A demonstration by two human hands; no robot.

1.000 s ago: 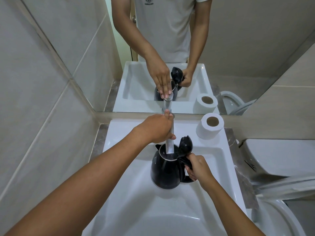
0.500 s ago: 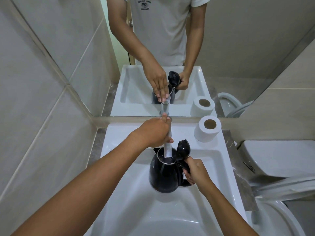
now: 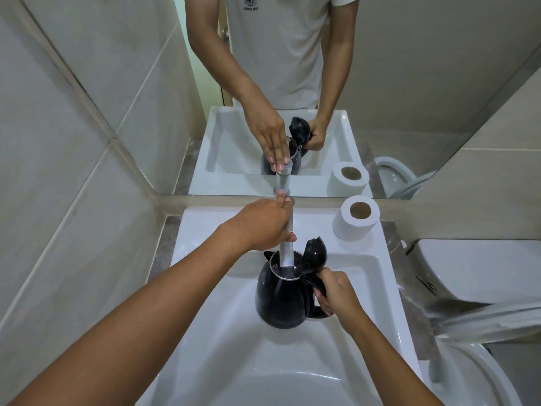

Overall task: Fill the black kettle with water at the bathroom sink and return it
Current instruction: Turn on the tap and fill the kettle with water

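Overflow is the risk: the right hand (image 3: 336, 294) grips the handle of the kettle (image 3: 282, 297) in the sink (image 3: 366, 276), lid up under the tap (image 3: 285, 244), which the left hand (image 3: 263, 224) clasps.

Wall mirror (image 3: 409, 83): frameless, mounted above a beige ledge. Large pale grey wall tiles (image 3: 52, 200) to its left; beige tiles to its right. Toilet paper roll (image 3: 355, 222) standing on end just below the mirror. White toilet cistern (image 3: 480, 271) lower right of it. Lighting soft, even.
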